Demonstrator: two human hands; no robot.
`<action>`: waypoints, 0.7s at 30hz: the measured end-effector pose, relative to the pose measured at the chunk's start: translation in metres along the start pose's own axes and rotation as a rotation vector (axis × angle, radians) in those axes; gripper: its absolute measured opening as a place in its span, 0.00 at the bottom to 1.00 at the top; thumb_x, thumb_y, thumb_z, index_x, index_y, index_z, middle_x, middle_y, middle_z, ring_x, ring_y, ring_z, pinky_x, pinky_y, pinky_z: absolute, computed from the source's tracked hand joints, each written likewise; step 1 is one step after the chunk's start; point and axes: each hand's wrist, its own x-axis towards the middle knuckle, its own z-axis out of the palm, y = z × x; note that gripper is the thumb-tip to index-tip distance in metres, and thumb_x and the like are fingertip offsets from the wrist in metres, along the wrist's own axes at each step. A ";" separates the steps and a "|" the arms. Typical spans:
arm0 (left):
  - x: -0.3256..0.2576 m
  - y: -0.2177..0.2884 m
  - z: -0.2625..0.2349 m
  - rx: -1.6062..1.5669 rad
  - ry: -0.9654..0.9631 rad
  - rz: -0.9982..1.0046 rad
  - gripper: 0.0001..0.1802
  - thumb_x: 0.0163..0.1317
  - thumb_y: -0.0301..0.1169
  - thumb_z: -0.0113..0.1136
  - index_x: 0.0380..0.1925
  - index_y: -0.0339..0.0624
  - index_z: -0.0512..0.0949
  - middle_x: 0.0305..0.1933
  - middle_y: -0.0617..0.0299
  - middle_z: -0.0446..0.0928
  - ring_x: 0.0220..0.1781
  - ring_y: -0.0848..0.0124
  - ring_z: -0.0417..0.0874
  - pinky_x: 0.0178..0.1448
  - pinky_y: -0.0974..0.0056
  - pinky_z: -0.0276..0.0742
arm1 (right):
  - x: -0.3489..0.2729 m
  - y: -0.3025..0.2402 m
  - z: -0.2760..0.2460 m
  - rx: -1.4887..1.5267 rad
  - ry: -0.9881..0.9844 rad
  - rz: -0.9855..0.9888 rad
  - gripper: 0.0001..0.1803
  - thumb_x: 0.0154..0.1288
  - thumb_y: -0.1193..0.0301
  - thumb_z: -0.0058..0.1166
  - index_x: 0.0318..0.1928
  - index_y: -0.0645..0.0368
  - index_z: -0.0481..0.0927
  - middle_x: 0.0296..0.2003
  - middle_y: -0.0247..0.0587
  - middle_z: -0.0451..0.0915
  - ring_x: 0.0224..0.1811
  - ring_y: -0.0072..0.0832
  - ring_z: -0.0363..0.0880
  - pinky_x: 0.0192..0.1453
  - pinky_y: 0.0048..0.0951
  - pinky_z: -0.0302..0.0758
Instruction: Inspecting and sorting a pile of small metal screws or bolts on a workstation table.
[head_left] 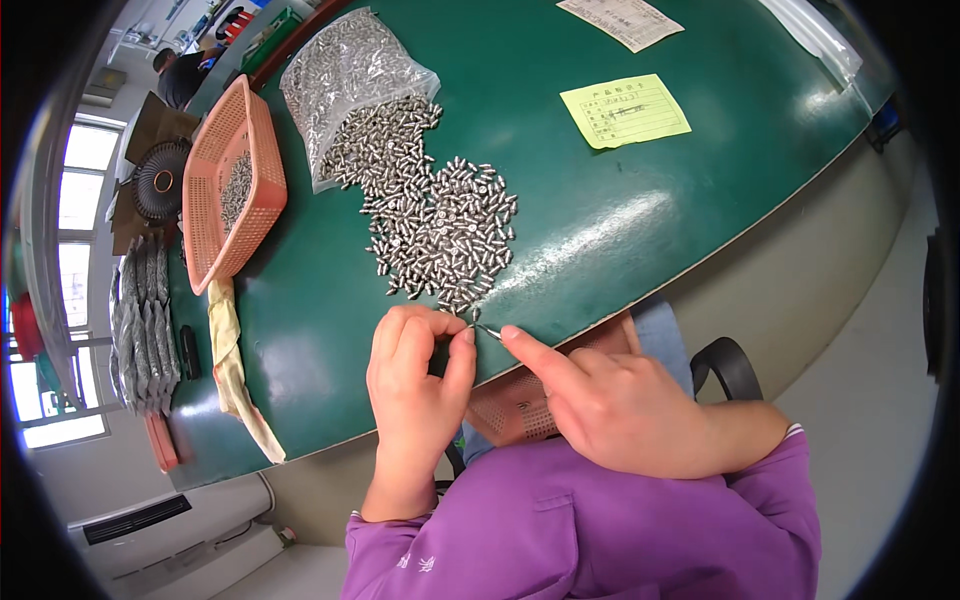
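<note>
Small silvery metal parts with pointed ends lie in a loose pile (440, 230) on the green table, spilling from a clear plastic bag (350, 75). At the pile's near end my left hand (415, 375) is closed, thumb and index finger pinched on a small metal part (475, 315), mostly hidden by the fingertips. My right hand (630, 405) grips a slim pointed metal tool (489, 331), its index finger stretched along it. The tool's tip meets the left fingertips; whether it touches the part I cannot tell.
A pink plastic basket (262, 200) holding more small parts stands on the left, beside a yellowish cloth (228, 350). A second pink basket (515, 405) sits below the table edge. Farther back lie a yellow card (625, 110) and a white slip (620, 20). Filled bags (145, 320) line the far left.
</note>
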 end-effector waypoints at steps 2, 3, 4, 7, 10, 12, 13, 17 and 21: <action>-0.001 0.001 0.002 -0.021 0.007 -0.033 0.10 0.52 0.19 0.70 0.29 0.40 0.77 0.35 0.58 0.77 0.36 0.60 0.80 0.39 0.58 0.77 | 0.000 0.003 0.005 0.014 0.035 -0.032 0.36 0.63 0.75 0.58 0.73 0.62 0.69 0.26 0.38 0.75 0.24 0.32 0.78 0.28 0.35 0.79; -0.001 0.002 0.002 -0.021 0.004 -0.033 0.10 0.52 0.19 0.70 0.29 0.40 0.77 0.35 0.58 0.77 0.36 0.60 0.80 0.39 0.58 0.77 | 0.000 0.005 0.006 0.026 0.071 -0.066 0.36 0.64 0.72 0.57 0.74 0.63 0.68 0.23 0.39 0.72 0.19 0.33 0.78 0.23 0.35 0.77; -0.001 0.002 0.002 -0.017 0.007 -0.030 0.10 0.52 0.19 0.70 0.29 0.40 0.77 0.34 0.59 0.77 0.35 0.61 0.79 0.39 0.59 0.76 | 0.001 0.003 0.005 0.027 0.071 -0.065 0.36 0.64 0.72 0.57 0.74 0.63 0.68 0.23 0.39 0.72 0.19 0.33 0.78 0.23 0.35 0.77; -0.001 0.001 0.001 -0.017 0.008 -0.022 0.10 0.52 0.19 0.70 0.29 0.40 0.77 0.33 0.59 0.77 0.34 0.62 0.78 0.37 0.59 0.75 | 0.001 -0.003 0.001 0.008 -0.012 0.009 0.36 0.62 0.77 0.58 0.73 0.60 0.70 0.30 0.37 0.77 0.28 0.30 0.78 0.33 0.34 0.80; -0.001 0.000 0.001 -0.029 0.007 -0.016 0.10 0.52 0.18 0.70 0.29 0.41 0.77 0.33 0.59 0.76 0.33 0.62 0.77 0.37 0.60 0.74 | 0.001 -0.004 0.001 0.008 -0.001 0.016 0.37 0.62 0.77 0.59 0.73 0.59 0.70 0.29 0.37 0.76 0.26 0.30 0.78 0.31 0.34 0.80; -0.001 0.000 0.001 -0.039 0.007 -0.016 0.10 0.52 0.18 0.70 0.28 0.41 0.77 0.32 0.59 0.76 0.33 0.62 0.77 0.36 0.60 0.74 | 0.001 -0.006 0.000 -0.027 -0.001 0.030 0.37 0.62 0.76 0.59 0.73 0.58 0.71 0.29 0.37 0.76 0.25 0.31 0.78 0.29 0.35 0.79; -0.001 0.000 0.002 -0.046 0.010 -0.017 0.10 0.52 0.18 0.70 0.28 0.41 0.77 0.32 0.59 0.76 0.33 0.62 0.77 0.36 0.60 0.74 | 0.001 -0.006 0.001 -0.027 -0.002 0.032 0.37 0.62 0.76 0.59 0.73 0.58 0.71 0.29 0.37 0.76 0.25 0.31 0.78 0.29 0.35 0.79; -0.002 -0.002 0.003 -0.060 0.012 -0.025 0.10 0.52 0.18 0.70 0.28 0.40 0.77 0.32 0.59 0.76 0.33 0.62 0.77 0.36 0.60 0.74 | 0.002 -0.007 0.001 -0.017 -0.005 0.040 0.36 0.61 0.76 0.59 0.73 0.58 0.71 0.28 0.37 0.76 0.25 0.31 0.79 0.29 0.35 0.80; -0.002 -0.003 0.002 -0.078 0.008 -0.034 0.10 0.52 0.18 0.70 0.28 0.40 0.77 0.32 0.59 0.76 0.33 0.62 0.77 0.36 0.60 0.74 | 0.004 -0.007 -0.002 -0.026 -0.016 0.033 0.37 0.60 0.77 0.60 0.72 0.58 0.72 0.28 0.36 0.76 0.26 0.30 0.79 0.30 0.34 0.80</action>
